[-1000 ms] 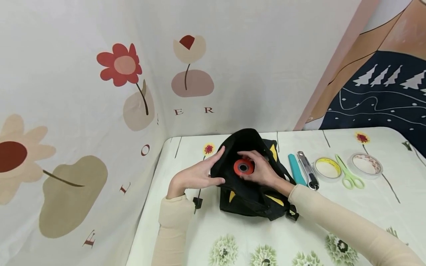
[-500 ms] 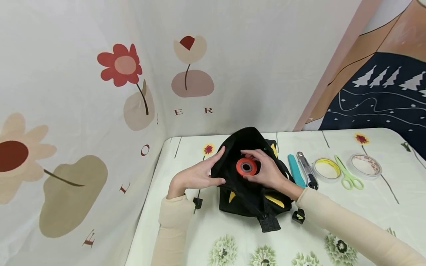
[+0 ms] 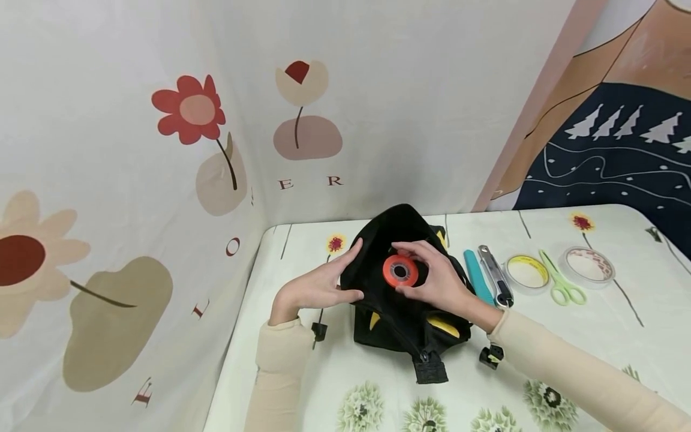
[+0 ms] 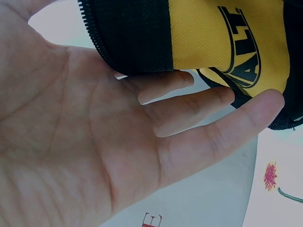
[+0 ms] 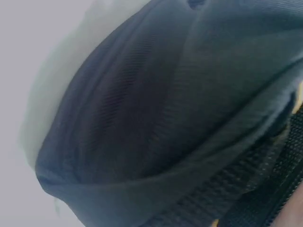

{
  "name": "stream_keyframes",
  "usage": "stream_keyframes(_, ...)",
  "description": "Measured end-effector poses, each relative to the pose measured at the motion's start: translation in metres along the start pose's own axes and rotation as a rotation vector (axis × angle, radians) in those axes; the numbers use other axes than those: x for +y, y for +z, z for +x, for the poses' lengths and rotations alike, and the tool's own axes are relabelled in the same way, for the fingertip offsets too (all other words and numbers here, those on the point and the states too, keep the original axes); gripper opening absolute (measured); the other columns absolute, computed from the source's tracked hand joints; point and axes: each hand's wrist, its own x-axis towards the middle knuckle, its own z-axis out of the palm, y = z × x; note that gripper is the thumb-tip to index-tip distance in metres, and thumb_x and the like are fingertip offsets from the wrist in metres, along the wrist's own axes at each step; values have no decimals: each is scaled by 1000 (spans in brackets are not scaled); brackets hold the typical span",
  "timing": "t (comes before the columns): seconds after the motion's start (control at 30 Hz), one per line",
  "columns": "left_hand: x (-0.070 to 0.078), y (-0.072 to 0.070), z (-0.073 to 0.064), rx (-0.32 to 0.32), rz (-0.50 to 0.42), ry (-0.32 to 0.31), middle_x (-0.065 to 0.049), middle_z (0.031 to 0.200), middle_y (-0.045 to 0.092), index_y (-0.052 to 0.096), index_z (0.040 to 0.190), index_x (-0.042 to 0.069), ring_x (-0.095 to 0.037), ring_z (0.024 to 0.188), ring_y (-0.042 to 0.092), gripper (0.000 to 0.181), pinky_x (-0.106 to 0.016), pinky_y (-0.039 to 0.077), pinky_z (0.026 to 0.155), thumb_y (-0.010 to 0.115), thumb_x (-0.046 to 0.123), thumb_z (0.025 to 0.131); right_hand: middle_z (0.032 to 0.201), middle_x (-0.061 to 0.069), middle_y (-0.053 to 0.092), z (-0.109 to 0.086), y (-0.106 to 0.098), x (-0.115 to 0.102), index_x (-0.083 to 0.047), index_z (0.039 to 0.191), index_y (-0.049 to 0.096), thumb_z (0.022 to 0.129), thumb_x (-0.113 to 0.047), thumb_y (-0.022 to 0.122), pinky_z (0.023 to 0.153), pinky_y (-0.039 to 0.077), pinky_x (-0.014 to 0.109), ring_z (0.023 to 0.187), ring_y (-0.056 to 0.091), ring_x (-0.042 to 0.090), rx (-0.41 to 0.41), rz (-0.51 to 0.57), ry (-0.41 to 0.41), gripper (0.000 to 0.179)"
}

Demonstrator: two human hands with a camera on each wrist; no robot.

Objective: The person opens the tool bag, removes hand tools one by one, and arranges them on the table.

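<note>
In the head view a black and yellow tool bag [image 3: 380, 333] stands on the table with its zipped mouth spread wide. My left hand [image 3: 318, 285] rests against the bag's left end, its thumb and index finger spread apart at the rim. Straight fingers [image 4: 213, 137] lie along the bag's yellow side in the left wrist view. Over the opening, my right hand [image 3: 439, 282] holds a red roll of tape [image 3: 388, 271] with a dark core, between thumb and fingers. The right wrist view shows mostly the bag's black fabric [image 5: 142, 113]; the roll is out of sight there.
Right of the bag lie a teal flat tool [image 3: 477, 276], a box cutter [image 3: 495, 277], a yellow-cored tape roll [image 3: 510, 282], green scissors [image 3: 559, 281] and a clear tape roll [image 3: 566, 264]. A black buckle [image 3: 491, 356] lies near the right sleeve.
My right hand and the red roll have shifted slightly right. A black tab at the bag's front has swung down onto the table. The left hand stays in place.
</note>
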Motion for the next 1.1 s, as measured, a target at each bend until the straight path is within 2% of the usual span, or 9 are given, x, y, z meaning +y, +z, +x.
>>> stream_keyframes(0.27, 0, 0, 1, -4, -3, 3, -9, 187, 1, -3, 180, 14, -31, 172, 7, 104, -61, 21, 134, 71, 20, 107, 140, 11, 66, -4, -9, -11, -4, 152, 65, 76, 4, 98, 108, 50, 17, 123, 66, 28, 49, 71, -38, 83)
stream_keyframes(0.63, -2, 1, 1, -11, -16, 4, -8, 187, 0, -4, 179, 13, -30, 172, 7, 104, -59, 23, 134, 70, 19, 107, 139, 23, 63, -14, -29, -22, 5, 150, 63, 70, 20, 93, 110, 50, 18, 127, 62, 15, 115, 186, -102, 86)
stream_keyframes(0.83, -3, 1, 2, -12, -17, 7, -8, 187, -1, -5, 179, 12, -30, 172, 6, 103, -58, 23, 134, 70, 17, 108, 140, 18, 62, -17, -44, -23, 5, 151, 62, 69, 24, 91, 115, 47, 19, 130, 62, 11, 157, 188, -106, 89)
stream_keyframes(1.0, -2, 1, 2, -14, -20, 5, -8, 187, -1, -5, 179, 13, -29, 172, 5, 103, -58, 22, 135, 69, 16, 108, 140, 20, 62, -17, -53, -21, 9, 150, 61, 68, 27, 90, 117, 46, 20, 131, 63, 10, 197, 204, -94, 88)
stream_keyframes(1.1, -2, 1, 2, -15, -17, 6, -8, 187, -1, -5, 179, 13, -29, 172, 5, 103, -58, 21, 135, 69, 16, 108, 142, 13, 62, -18, -60, -20, 11, 149, 61, 68, 28, 89, 116, 46, 18, 132, 63, 10, 230, 206, -79, 88)
